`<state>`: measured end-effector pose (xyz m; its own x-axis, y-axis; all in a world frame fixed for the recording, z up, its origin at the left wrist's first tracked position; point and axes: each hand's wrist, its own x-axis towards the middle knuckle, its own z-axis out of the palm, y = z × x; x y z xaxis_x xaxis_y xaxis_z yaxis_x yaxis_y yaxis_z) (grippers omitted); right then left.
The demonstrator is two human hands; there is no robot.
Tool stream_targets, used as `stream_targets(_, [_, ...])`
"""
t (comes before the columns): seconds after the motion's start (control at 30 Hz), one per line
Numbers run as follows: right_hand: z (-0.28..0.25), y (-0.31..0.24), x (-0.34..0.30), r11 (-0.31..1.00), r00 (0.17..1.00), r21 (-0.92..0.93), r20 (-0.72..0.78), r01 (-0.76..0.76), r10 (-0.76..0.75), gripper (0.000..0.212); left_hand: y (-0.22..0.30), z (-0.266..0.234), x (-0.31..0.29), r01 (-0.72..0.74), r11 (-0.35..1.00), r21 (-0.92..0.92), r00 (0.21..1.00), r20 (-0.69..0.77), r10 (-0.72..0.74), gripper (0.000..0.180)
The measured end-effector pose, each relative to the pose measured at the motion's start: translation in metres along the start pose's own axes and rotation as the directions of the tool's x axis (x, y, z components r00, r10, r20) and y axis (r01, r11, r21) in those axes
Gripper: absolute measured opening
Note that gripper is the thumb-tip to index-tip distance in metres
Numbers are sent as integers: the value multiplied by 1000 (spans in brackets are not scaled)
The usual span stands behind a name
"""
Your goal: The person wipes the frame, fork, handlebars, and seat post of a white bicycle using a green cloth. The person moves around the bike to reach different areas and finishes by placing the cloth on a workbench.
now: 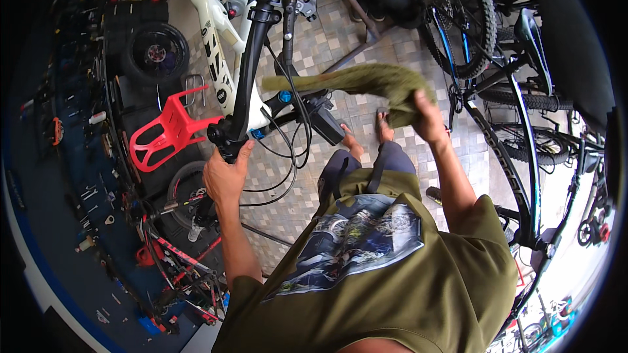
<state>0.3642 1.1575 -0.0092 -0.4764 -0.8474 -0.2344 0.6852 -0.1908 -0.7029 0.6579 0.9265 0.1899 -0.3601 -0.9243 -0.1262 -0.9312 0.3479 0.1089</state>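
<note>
A white bicycle frame (216, 46) with dark markings stands before me, its black handlebar (248, 75) running from the top of the view down toward me. My left hand (225, 173) is closed around the near end of that bar, with the thumb on its right side; some fingers are hidden. In my right hand (428, 117) is a bunched olive-green cloth (366, 82), smeared by motion. The cloth's long free end stretches left over black cables (301, 117), close to the bar. Whether it touches them I cannot tell.
A red plastic chair-like piece (163, 127) and a wheel (157, 53) lie on the left. Tools hang along a dark board (72, 189). Several bicycles crowd the right, one with a black frame (497, 150). A brown stand leg (350, 0) crosses the tiled floor (281, 222).
</note>
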Motion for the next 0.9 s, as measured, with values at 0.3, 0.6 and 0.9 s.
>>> stream_targets(0.3, [-58,-9,71,848,964,520,-262,103,44,54,-2,15,8,-94,995,17,986,-133,95,63])
stream_targets(0.6, [29,90,95,969,936,-234,317,-78,152,20,-4,13,8,-26,999,-38,1000,-19,26,54])
stream_targets(0.9, [192,113,135,13,99,-100,950,995,-297,19,-14,13,15,-119,992,-40,993,-28,118,62])
